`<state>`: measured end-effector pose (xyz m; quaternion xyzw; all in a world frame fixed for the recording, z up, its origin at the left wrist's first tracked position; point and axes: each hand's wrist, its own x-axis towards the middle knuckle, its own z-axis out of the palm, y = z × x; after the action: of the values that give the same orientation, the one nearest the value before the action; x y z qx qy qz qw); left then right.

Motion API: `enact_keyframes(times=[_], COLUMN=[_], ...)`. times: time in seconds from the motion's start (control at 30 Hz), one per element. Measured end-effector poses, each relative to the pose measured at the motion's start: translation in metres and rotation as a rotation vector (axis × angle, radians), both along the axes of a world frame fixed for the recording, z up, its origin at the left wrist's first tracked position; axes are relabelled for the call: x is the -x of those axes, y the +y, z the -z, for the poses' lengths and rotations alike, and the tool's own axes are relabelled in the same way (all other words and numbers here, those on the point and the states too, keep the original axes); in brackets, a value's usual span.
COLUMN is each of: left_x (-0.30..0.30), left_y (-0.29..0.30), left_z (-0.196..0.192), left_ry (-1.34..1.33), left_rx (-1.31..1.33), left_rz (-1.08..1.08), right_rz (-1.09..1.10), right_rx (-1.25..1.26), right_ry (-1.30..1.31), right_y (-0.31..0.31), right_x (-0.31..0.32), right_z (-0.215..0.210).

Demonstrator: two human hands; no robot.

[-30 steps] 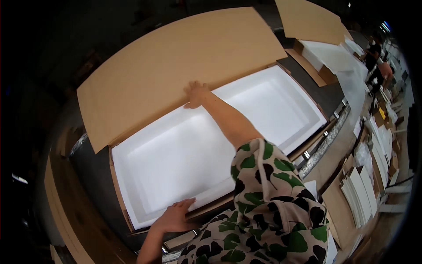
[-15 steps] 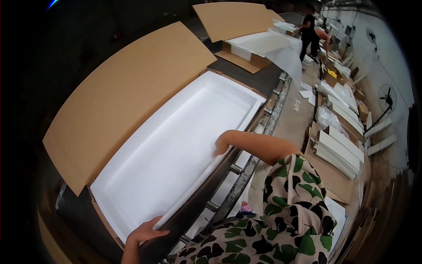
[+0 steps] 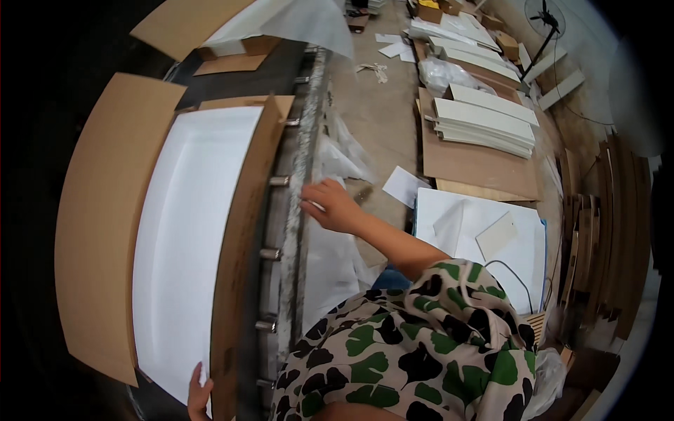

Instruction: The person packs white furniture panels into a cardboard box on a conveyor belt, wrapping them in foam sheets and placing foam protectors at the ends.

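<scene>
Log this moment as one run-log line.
left hand: on white foam panel corner | right hand: at metal conveyor rail | cardboard flap: raised

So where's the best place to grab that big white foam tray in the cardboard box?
Probably by its long edges, one hand at each end. The white foam tray is wide, thin and shallow, so a grip in the middle might bend it. The left hand already touches its near corner; the right hand rests off it, on the table edge.

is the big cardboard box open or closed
Open. The cardboard box has its flaps spread outward, leaving the white foam tray inside uncovered. The left hand grips its near corner.
</scene>
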<state>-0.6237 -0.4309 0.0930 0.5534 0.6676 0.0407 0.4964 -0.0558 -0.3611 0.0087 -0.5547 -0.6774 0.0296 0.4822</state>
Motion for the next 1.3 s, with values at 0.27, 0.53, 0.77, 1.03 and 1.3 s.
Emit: enact_keyframes(times=[0.27,0.53,0.77,1.03,1.3], left_x=[-0.338,-0.627,-0.795,-1.062,-1.31], left_y=[0.047,0.093,0.197,0.379,0.447], left_z=[0.027,0.085,0.141,0.215,0.263], left_ry=[-0.095,-0.169,-0.352,-0.367,-0.126], left_rx=[-0.883,-0.979,-0.826,-0.538,-0.279], left_rz=[-0.283,0.981,1.127,1.237,1.637], right_rz=[0.075,0.786,0.832,1.156,1.208], right_rx=[1.52,1.56,1.532,1.353,1.038], right_ry=[-0.224,0.31,0.57,0.807,0.799], right_y=[-0.253,-0.359,-0.302,-0.181,-0.017], right_x=[-0.236,-0.356,-0.412,-0.497,-0.605], right_z=[0.238,0.289,0.311,0.313,0.305])
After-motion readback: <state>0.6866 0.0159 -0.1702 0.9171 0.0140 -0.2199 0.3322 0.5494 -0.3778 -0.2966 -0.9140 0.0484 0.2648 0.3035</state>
